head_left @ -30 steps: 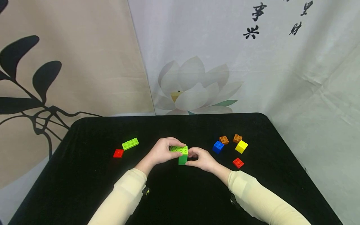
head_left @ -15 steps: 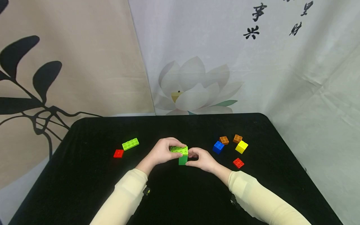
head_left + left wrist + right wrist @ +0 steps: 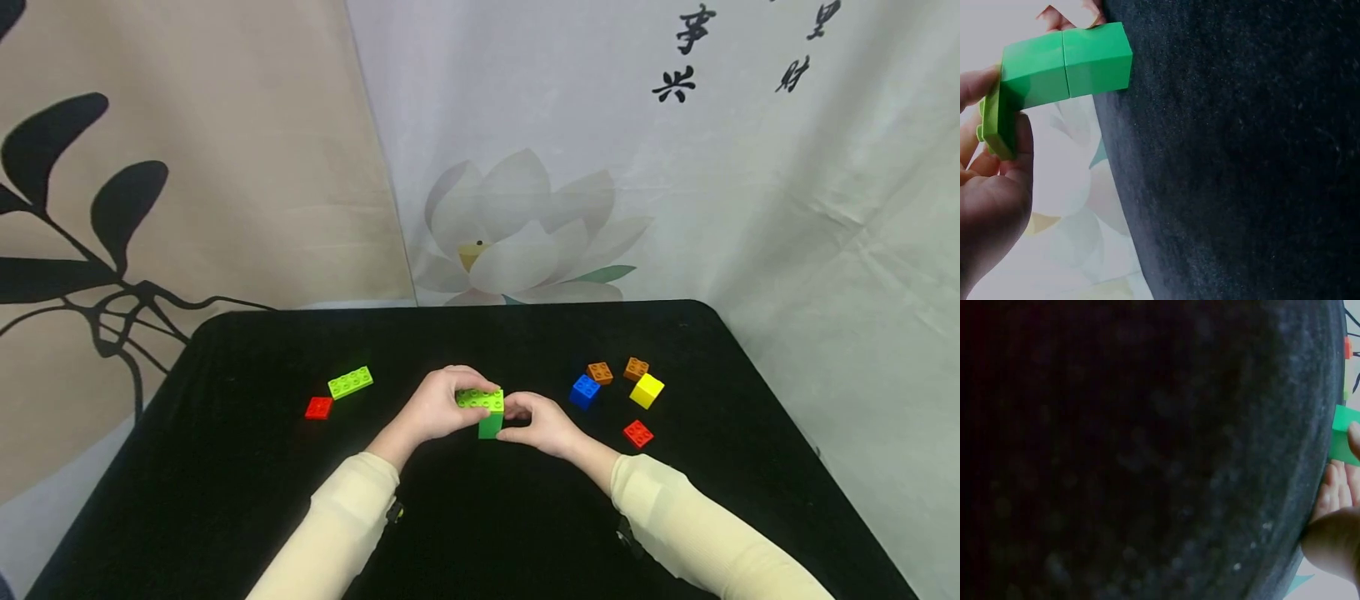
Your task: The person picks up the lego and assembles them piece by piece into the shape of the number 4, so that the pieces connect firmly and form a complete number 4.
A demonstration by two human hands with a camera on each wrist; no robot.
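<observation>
In the head view, a long lime-green brick lies across the top of a green block stack at the table's middle. My left hand pinches the lime brick between thumb and fingers; part of it overhangs the stack on that side. From the right, my right hand holds the stack, thumb in front and fingers behind. The left wrist view shows two green blocks joined end to end under the lime brick. At the right wrist view's edge, my right thumb lies against a green block.
Left on the black table lie another lime brick and a red brick. Toward the right are a blue brick, two orange bricks, a yellow brick and a red brick. A printed curtain hangs behind.
</observation>
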